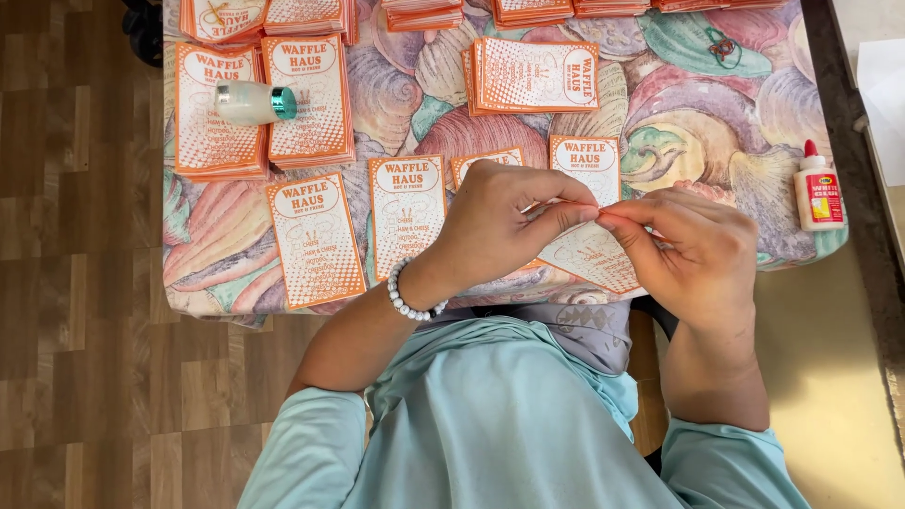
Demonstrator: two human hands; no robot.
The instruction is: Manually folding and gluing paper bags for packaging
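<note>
Both hands, the left hand and right hand, pinch one orange-and-white paper bag between their fingertips, just above the table edge.

We are wearing a pale mint-green, short-sleeved top of soft, smooth fabric, its sleeves ending above our elbows. Around our left wrist we are wearing a bracelet of small round white beads. A darker grey patterned cloth is showing at our lap. Our forearms and both hands are going bare, without rings or a watch.
</note>
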